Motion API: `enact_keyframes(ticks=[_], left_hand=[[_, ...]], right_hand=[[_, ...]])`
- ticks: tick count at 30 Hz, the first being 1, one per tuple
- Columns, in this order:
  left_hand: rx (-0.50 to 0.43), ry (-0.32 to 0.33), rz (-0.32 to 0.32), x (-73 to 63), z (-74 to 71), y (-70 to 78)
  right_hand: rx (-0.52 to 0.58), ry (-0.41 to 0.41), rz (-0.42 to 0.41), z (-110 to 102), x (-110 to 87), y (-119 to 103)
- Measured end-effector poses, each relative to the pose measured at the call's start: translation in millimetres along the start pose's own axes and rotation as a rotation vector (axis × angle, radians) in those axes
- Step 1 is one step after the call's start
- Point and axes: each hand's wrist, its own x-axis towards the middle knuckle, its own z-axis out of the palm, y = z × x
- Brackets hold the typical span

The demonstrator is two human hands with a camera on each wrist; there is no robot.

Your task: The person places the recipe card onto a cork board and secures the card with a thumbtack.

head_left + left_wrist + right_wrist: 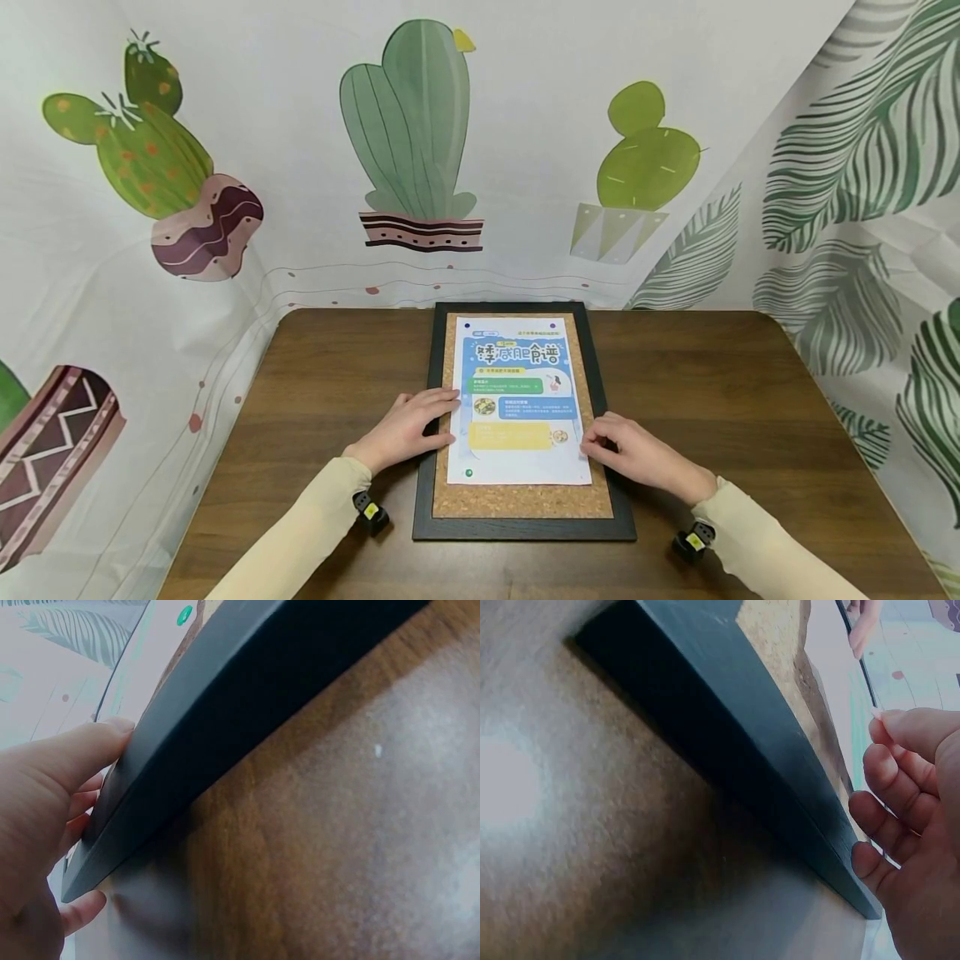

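A printed paper sheet [521, 467] with blue, green and yellow blocks lies on a cork board [525, 500] in a black frame [525, 529]. Push pins sit at its two top corners, and a green push pin [468, 472] at its bottom left corner. My left hand [408, 429] rests across the frame's left side, its fingers spread and fingertips on the sheet's left edge. At the sheet's right edge is my right hand [630, 450], its fingers curled. Thumb and index finger meet on a small pale tip, apparently a push pin [875, 712], mostly hidden.
The framed board lies on a brown wooden table [337, 358], its top edge near the table's far edge. Behind hangs a white cloth [525, 125] printed with cacti and leaves. A small black camera is strapped to each wrist.
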Motion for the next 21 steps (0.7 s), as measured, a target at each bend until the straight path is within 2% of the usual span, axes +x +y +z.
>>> enact_keyframes(ticks=[15, 21], left_hand=[[0.010, 0.012, 0.013, -0.3, 0.5, -0.7], [0.011, 0.021, 0.020, -0.4, 1.0, -0.8]], right_hand=[[-0.090, -0.041, -0.072, 13.9, 3.9, -1.5], [-0.125, -0.059, -0.071, 16.7, 2.5, -5.3]])
